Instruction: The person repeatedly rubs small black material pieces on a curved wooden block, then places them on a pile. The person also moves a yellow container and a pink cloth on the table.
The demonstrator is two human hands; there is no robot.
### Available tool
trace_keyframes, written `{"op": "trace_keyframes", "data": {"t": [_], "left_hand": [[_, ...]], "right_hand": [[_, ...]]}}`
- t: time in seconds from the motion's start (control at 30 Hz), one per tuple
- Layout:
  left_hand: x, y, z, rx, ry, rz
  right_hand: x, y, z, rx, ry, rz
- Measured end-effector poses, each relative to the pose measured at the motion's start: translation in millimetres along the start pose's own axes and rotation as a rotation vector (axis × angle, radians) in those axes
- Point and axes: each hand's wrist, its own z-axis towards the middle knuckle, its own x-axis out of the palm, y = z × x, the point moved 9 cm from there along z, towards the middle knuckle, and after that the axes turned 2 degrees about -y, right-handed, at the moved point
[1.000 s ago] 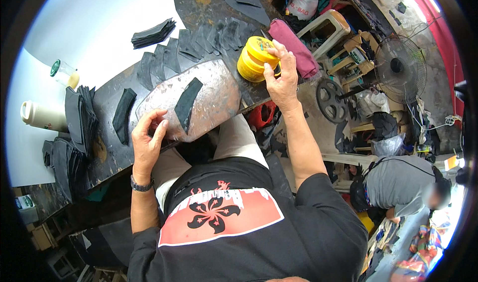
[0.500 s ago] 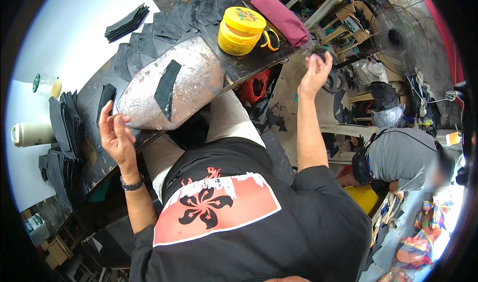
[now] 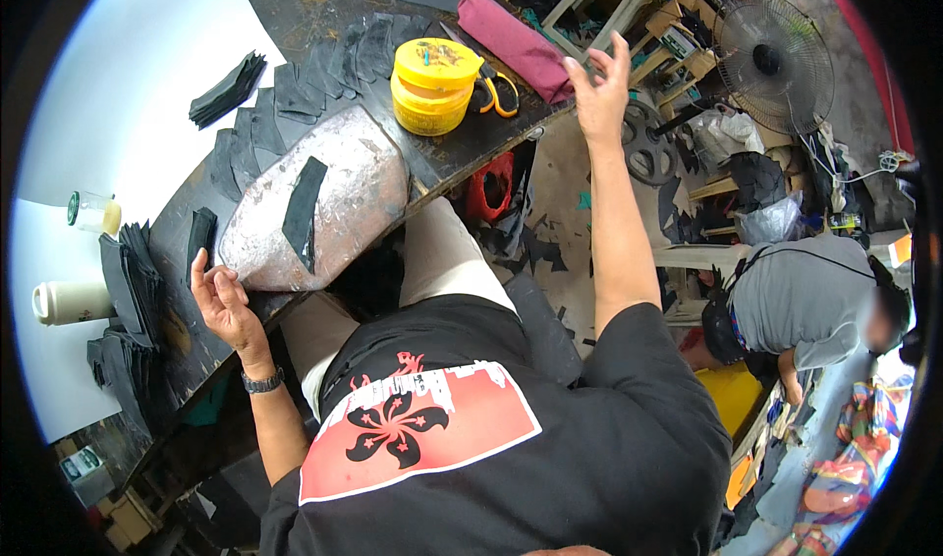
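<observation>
My left hand (image 3: pixel 232 310) is at the near left corner of a scuffed, grey rounded board (image 3: pixel 257 237), its fingers loosely bent and apart, with nothing seen in them. Beside its fingertips stands a small stack of black strips (image 3: pixel 201 237). One black strip (image 3: pixel 303 212) lies flat across the board. Over the table's right edge my right hand (image 3: pixel 601 99) is raised, thumb and fingers spread and holding nothing. Nearest to it is the end of a maroon fabric roll (image 3: pixel 516 45). A yellow lidded tub (image 3: pixel 432 89) and orange-and-black handled scissors (image 3: pixel 498 94) sit left of the roll.
Black pieces overlap in a row (image 3: pixel 314 75) behind the board. More stacks (image 3: pixel 133 291), a cream flask (image 3: pixel 74 303) and a glass jar (image 3: pixel 93 212) stand at left. Rightward are a plastic stool (image 3: pixel 599 6), a fan (image 3: pixel 771 60) and a bent-over person (image 3: pixel 805 305).
My right hand has risen and moved farther out, level with the maroon roll's end, its fingers spreading wider. My left hand stays by the board's corner. The whole view has shifted slightly.
</observation>
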Motion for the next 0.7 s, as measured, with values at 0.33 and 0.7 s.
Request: {"op": "trace_keyframes", "data": {"t": [0.33,0.7], "left_hand": [[-3,2,-4,-0.015,-0.033,-0.002],[1,-1,-7,0.021,-0.001,-0.035]], "right_hand": [[62,-24,26,0.006,0.354,-0.465],[66,-42,28,0.028,0.406,-0.36]]}}
